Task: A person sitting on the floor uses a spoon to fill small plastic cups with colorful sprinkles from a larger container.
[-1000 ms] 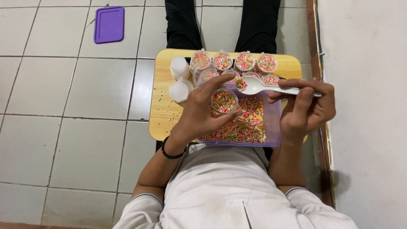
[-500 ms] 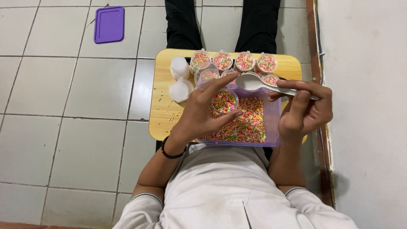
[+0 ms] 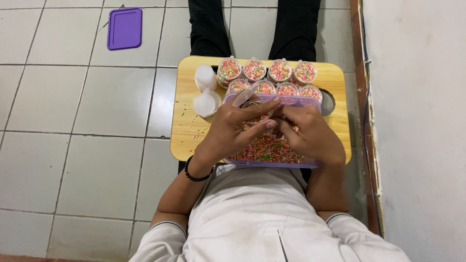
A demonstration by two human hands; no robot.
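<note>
Left hand (image 3: 233, 131) and right hand (image 3: 308, 133) meet over the purple tub (image 3: 272, 155) of coloured sprinkles on the wooden desk (image 3: 187, 121). Fingers of both hands close around a small clear cup (image 3: 247, 99), lid tilted open. Filled cups (image 3: 267, 73) stand in rows at the far edge.

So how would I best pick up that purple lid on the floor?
The purple lid lies flat on the tiled floor, so there is nothing to wrap a hand around. Probably come from above at a long edge, slip fingertips under the raised rim and pinch it there. It has bare floor on every side.
</note>
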